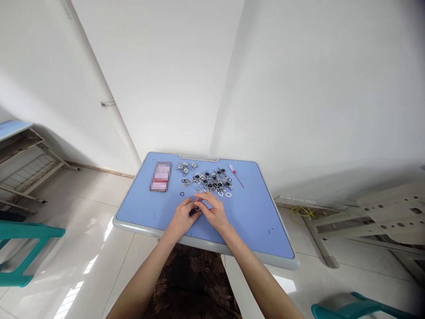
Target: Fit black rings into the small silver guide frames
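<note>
My left hand [183,217] and my right hand [214,212] meet near the front of the blue table. Between their fingertips is a small dark and metallic part [195,210], mostly covered by the fingers. Both hands are closed, the left around this part and the right with thumb and fingers pinched at its top. Just beyond them lies a pile of metal parts with black round caps [214,180]. A flat metal plate with a hole [228,195] rests at the pile's near edge. Left of the hands lies a dark ring [182,193].
A smaller group of metal parts [184,167] lies at the back. A blurred pink and red rectangular item [161,176] is at the left, a screwdriver [236,176] at the right. The table [136,208] stands against a white wall. Teal stools [29,243] flank it.
</note>
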`<state>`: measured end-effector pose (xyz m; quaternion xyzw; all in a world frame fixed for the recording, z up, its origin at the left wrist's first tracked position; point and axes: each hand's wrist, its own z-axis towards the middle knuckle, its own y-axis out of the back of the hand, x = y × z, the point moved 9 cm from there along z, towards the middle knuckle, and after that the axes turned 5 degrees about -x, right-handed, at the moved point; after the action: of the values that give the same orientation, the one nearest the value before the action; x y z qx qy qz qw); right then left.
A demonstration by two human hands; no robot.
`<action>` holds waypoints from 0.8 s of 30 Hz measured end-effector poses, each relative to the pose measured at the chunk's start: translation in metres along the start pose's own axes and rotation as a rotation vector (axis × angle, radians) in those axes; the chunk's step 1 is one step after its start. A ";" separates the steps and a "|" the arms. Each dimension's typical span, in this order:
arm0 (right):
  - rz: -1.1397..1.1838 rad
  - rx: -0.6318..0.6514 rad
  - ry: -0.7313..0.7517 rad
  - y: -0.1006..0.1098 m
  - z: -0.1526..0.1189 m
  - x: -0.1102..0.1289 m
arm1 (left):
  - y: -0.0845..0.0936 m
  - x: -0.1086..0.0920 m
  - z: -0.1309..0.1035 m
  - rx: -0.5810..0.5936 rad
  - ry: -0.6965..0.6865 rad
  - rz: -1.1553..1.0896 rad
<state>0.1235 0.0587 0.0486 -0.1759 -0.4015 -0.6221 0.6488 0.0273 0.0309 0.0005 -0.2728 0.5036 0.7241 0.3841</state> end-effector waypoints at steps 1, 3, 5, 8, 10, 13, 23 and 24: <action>-0.010 0.014 0.010 -0.001 0.000 0.000 | 0.000 0.000 0.000 -0.003 0.000 -0.004; -0.008 0.056 0.025 -0.004 0.000 0.002 | 0.000 0.000 0.000 -0.004 0.000 -0.008; 0.022 0.087 0.021 -0.005 -0.001 0.004 | -0.001 0.001 0.000 -0.004 0.001 -0.013; 0.082 0.058 -0.047 -0.001 0.000 0.001 | -0.001 0.003 0.000 0.000 0.013 -0.004; 0.108 0.017 -0.105 0.002 0.000 -0.003 | -0.002 0.004 0.000 0.010 0.026 0.016; 0.106 -0.042 -0.139 0.005 0.001 -0.006 | -0.001 0.002 0.000 0.015 0.031 0.027; 0.143 -0.186 -0.191 0.024 -0.004 -0.018 | -0.001 0.000 0.000 0.008 0.007 0.034; 0.135 -0.222 -0.199 0.031 -0.005 -0.020 | -0.001 0.000 0.000 0.007 0.004 0.038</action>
<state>0.1562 0.0731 0.0390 -0.3338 -0.3797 -0.5970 0.6229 0.0279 0.0309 -0.0002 -0.2633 0.5121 0.7288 0.3705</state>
